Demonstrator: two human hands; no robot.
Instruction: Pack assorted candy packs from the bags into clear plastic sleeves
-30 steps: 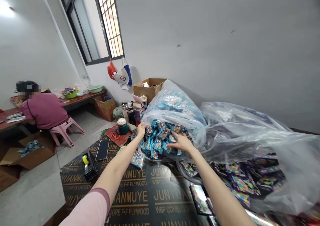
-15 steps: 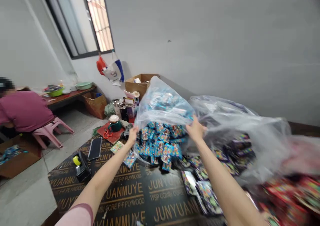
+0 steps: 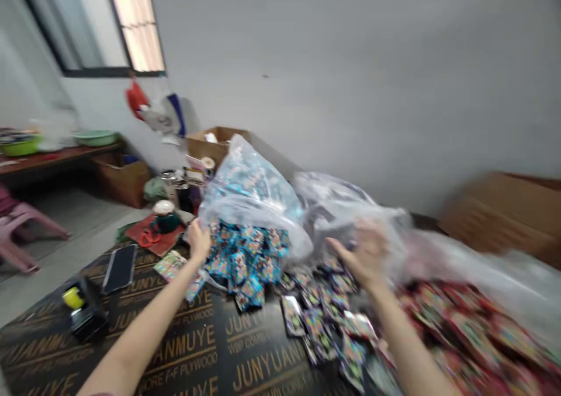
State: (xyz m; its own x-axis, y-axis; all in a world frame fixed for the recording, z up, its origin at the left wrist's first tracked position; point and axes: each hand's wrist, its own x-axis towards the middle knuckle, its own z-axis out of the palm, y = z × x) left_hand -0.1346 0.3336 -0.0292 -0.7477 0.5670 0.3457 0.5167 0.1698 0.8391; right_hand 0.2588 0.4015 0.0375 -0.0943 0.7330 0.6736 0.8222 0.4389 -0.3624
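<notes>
My left hand is closed on the left edge of a clear plastic bag. Small blue packets spill from the bag's mouth onto the table. My right hand, smeared by motion, has its thumb apart from its fingers and appears to hold nothing. It is over a second clear plastic bag, close to it; whether it touches the film I cannot tell. Dark purple packets lie below that hand on the table.
Red packets heap at the right beside a cardboard box. On the left of the printed plywood table are a tape dispenser, a phone, red scissors and a lidded mug. A pink stool stands beyond.
My right hand has let go of the blue packets' bag and moved right, over the purple packets' bag. My left hand keeps its hold. The view has turned right.
</notes>
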